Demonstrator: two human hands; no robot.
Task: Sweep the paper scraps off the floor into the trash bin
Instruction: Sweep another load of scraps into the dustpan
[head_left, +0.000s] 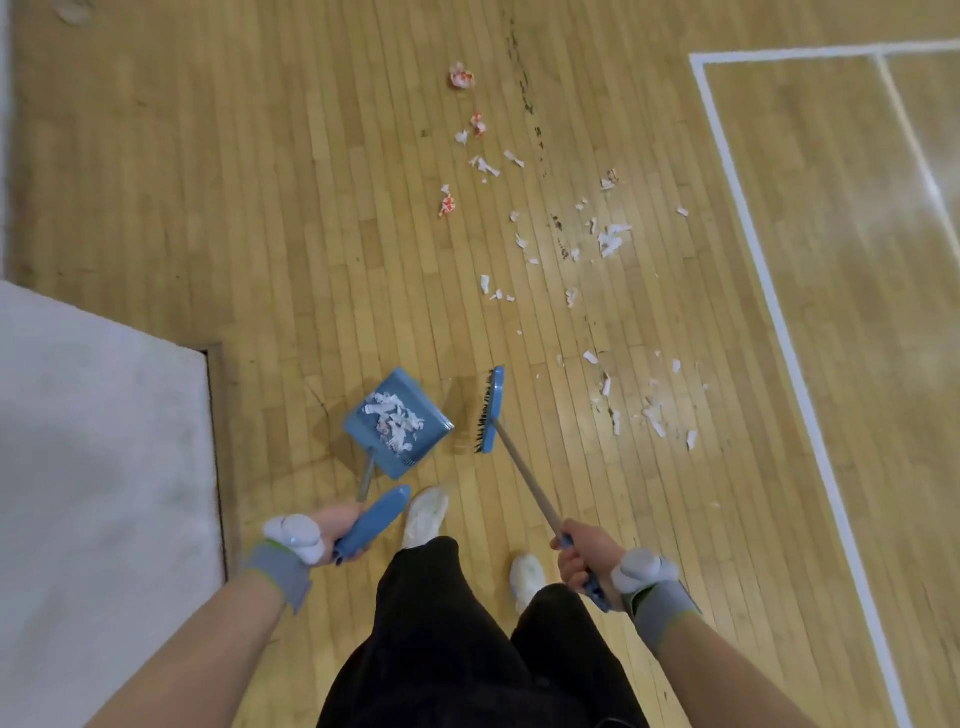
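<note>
Left hand (337, 525): fingers curled round blue handle of dustpan (431, 423); pan just ahead of fingers, collected scraps (393, 420) heaped inside. Right hand (584, 553): fingers wrapped round stick of broom (492, 410); head ahead of fingers, bristles facing pan, just beside it. Loose paper scraps (613, 241) scattered over wooden floor (260, 208), well beyond right-hand fingers.

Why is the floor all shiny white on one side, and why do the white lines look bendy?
Head view: light bounces off the polished wooden floor near the right edge, leaving a pale glare patch. Head view: the wide-angle lens bows the white court line and fans the floorboards outward. Head view: the paper scraps in the dustpan look fairly sharp, while the farthest crumpled scrap looks softer.
</note>
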